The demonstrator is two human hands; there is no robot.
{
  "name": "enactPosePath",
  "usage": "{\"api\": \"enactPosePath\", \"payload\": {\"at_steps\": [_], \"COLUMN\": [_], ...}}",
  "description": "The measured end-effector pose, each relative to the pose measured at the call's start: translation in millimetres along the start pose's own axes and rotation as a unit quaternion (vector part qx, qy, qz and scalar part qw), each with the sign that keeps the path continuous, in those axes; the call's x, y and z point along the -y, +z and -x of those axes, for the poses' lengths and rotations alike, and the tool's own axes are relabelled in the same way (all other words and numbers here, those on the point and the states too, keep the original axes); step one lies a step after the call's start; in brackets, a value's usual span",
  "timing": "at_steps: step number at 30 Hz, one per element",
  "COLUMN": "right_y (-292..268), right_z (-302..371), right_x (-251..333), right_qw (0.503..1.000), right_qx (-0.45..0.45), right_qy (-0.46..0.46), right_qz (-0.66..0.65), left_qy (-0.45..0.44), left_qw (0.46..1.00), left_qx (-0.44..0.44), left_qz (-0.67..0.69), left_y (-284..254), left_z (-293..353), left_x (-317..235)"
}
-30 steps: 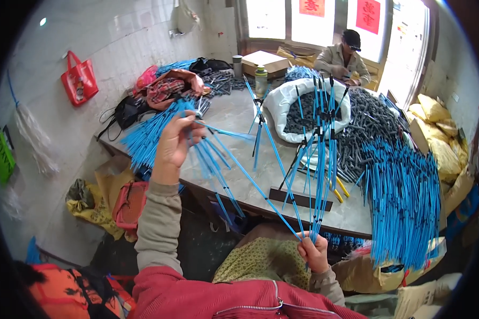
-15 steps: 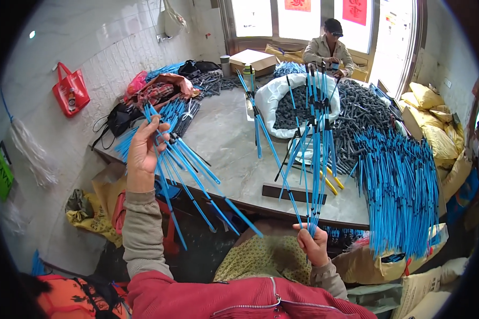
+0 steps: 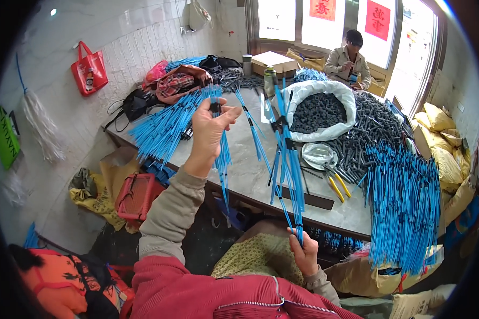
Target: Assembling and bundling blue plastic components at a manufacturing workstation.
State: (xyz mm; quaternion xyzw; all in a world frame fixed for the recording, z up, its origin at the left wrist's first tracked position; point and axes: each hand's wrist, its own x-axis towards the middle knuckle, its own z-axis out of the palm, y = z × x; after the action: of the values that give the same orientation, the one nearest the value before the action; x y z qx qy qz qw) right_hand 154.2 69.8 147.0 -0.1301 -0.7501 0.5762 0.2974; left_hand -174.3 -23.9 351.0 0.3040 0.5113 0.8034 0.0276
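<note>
My left hand [image 3: 207,130] is raised over the table's near left part, closed around a bunch of thin blue rods [image 3: 223,154] with black joints. Lower and to the right, my right hand [image 3: 304,254] grips the bottom ends of another bundle of blue rods [image 3: 291,175], which stands up and fans out in front of me. Beyond that bundle, a white sack [image 3: 350,106] holds small black pieces [image 3: 316,112]. Blue rods [image 3: 165,127] lie heaped at the left, and a thick heap of jointed blue rods [image 3: 402,207] hangs over the table's right edge.
Yellow-handled pliers [image 3: 339,187] and a dark flat bar [image 3: 316,199] lie on the table [image 3: 351,215]. Black tubular pieces [image 3: 375,125] are piled beside the sack. Across the table sits a person [image 3: 348,64], near a cardboard box [image 3: 274,64] and a green bottle [image 3: 270,81].
My left hand has moved right, toward the middle, and its rods now hang down more steeply and closer together. My right hand still holds its bundle low. The view has shifted a little.
</note>
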Motion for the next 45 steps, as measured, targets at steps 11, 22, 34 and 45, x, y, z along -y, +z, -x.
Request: {"api": "enactPosePath", "payload": {"at_steps": [11, 22, 34, 45], "right_y": [-4, -10, -35, -24], "right_z": [7, 7, -2, 5], "right_x": [-8, -14, -13, -5], "right_qw": [0.998, 0.976, 0.979, 0.897], "right_qx": [0.014, -0.007, 0.0, 0.184], "right_qy": [-0.035, 0.123, 0.069, 0.094], "right_qz": [0.043, -0.177, -0.194, -0.391], "left_qy": [-0.065, -0.183, -0.234, -0.236], "left_qw": [0.998, 0.979, 0.96, 0.955], "left_qx": [0.019, 0.075, 0.12, 0.109], "left_qz": [-0.005, 0.043, 0.098, 0.143], "left_y": [-10, -39, -63, -19], "left_z": [-12, -15, -13, 12], "left_x": [17, 9, 7, 20]}}
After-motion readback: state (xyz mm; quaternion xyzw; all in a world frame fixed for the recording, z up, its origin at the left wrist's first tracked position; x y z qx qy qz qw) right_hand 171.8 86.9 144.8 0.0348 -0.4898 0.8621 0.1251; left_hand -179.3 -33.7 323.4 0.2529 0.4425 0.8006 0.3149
